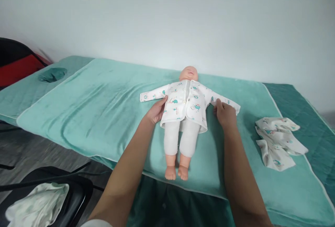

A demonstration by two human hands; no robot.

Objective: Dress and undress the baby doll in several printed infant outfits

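Note:
A baby doll [188,74] lies on its back on a teal towel [99,108], feet toward me. It wears a white printed jacket [186,103] with sleeves spread out and white leggings [180,140]. My left hand [156,111] rests at the jacket's left side under the sleeve, fingers partly curled against the cloth. My right hand [224,113] presses on the doll's other sleeve near the armpit, fingers bent down onto the fabric.
A crumpled printed garment [277,140] lies on the towel at the right. The padded table [311,115] has a face hole [52,74] at the left. A black chair [75,188] with a white cloth [39,204] stands lower left. A white wall runs behind.

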